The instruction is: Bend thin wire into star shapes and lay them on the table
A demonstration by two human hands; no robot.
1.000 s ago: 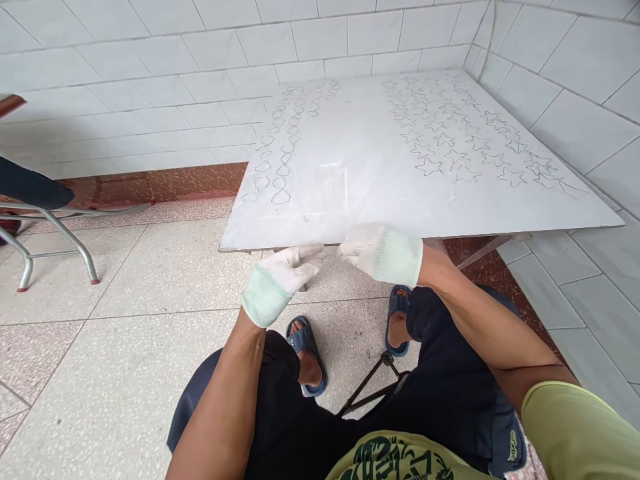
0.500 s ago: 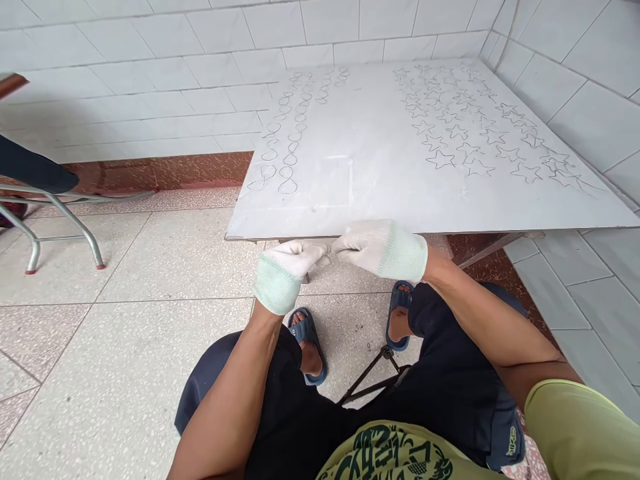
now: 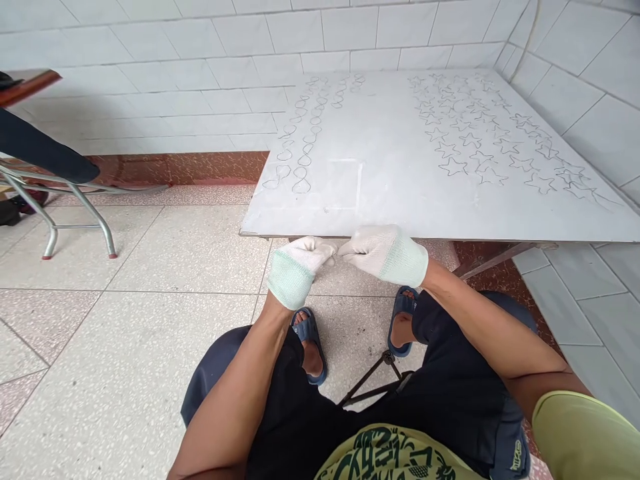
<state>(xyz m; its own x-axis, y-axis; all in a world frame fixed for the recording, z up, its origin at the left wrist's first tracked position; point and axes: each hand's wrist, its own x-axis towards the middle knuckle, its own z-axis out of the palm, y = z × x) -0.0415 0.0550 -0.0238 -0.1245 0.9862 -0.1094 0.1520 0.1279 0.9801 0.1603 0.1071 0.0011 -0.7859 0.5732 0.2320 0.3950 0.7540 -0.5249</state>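
My left hand [image 3: 303, 263], in a white glove with a pale green cuff, is closed in a pinch at the table's near edge. My right hand [image 3: 383, 253], gloved the same way, pinches too, its fingertips meeting those of the left. Whatever sits between the fingers is too small or too hidden to make out. Beyond them lies the white tabletop [image 3: 400, 200]. On its left are rows of thin wire figure-eight shapes [image 3: 301, 180]; on its right, several rows of wire stars [image 3: 453, 167].
White tiled wall [image 3: 240, 33] borders the table at the back and right. At the left, another person's dark-clothed leg [image 3: 45, 147] shows by a metal-legged stool [image 3: 80, 207] under a brown tabletop [image 3: 30, 89]. A black tripod leg [image 3: 367, 377] stands between my feet.
The view has shifted slightly to the left, so the table appears farther right. Both hands stay pinched together at the table edge, with the right hand's fingers slightly lower.
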